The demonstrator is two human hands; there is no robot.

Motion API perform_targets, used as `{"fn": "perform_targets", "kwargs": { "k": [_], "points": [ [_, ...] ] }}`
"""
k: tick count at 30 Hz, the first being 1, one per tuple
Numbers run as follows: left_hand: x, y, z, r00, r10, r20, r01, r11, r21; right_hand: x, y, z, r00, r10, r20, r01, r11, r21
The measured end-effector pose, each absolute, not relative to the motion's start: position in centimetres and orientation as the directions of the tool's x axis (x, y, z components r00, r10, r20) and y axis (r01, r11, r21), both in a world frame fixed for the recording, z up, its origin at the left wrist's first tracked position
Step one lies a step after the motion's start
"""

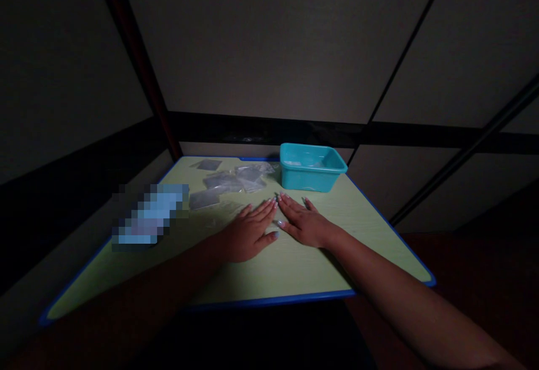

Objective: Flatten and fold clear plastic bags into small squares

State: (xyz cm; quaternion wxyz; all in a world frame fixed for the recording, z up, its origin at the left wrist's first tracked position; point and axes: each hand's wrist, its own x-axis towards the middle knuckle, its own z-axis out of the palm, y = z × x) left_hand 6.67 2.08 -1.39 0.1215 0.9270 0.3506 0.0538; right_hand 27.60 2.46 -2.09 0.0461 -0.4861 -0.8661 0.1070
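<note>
My left hand (248, 231) and my right hand (302, 222) lie flat, palms down, side by side on the light green table (295, 269), fingertips almost touching. Neither hand holds anything. Just beyond the fingertips lies a loose heap of small clear plastic bags (236, 182), spread toward the far left corner. One bag (204, 199) lies nearest my left hand. A teal plastic tub (310, 167) stands at the far edge, beyond my right hand, with something pale inside that I cannot make out.
The table has a blue rim and stands in a dim corner against grey panel walls. A blurred-out bluish object (147, 215) lies on the table's left side. A single bag (209, 164) lies at the far left corner.
</note>
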Motion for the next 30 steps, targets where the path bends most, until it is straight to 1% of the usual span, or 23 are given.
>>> {"fn": "perform_targets", "kwargs": {
  "k": [7,12,19,22,26,28,30],
  "points": [
    [6.7,2.0,-2.2,0.679,0.734,0.016,0.717,-0.668,0.198,27.5,2.3,-1.9,-0.514,0.857,-0.044,0.846,0.498,-0.191],
    [6.6,2.0,-2.5,0.583,0.813,0.004,0.794,-0.57,0.212,27.5,2.4,-1.9,-0.512,0.857,-0.064,0.852,0.496,-0.17],
    [6.2,2.3,-2.2,0.44,0.897,-0.025,0.877,-0.424,0.228,27.4,2.3,-1.9,-0.517,0.855,-0.034,0.842,0.502,-0.197],
    [5.9,2.6,-2.3,0.363,0.932,-0.016,0.915,-0.353,0.196,27.4,2.3,-1.8,-0.513,0.857,-0.04,0.844,0.496,-0.207],
    [5.6,3.2,-2.7,0.255,0.967,0.009,0.959,-0.254,0.125,27.4,2.2,-1.8,-0.511,0.858,-0.053,0.846,0.491,-0.209],
    [5.4,3.5,-2.7,0.258,0.965,0.041,0.96,-0.261,0.101,27.4,2.2,-1.7,-0.515,0.855,-0.051,0.841,0.494,-0.22],
    [5.3,3.6,-2.6,0.323,0.944,0.076,0.939,-0.329,0.097,27.6,2.1,-1.6,-0.524,0.85,-0.052,0.833,0.499,-0.239]
  ]
}}
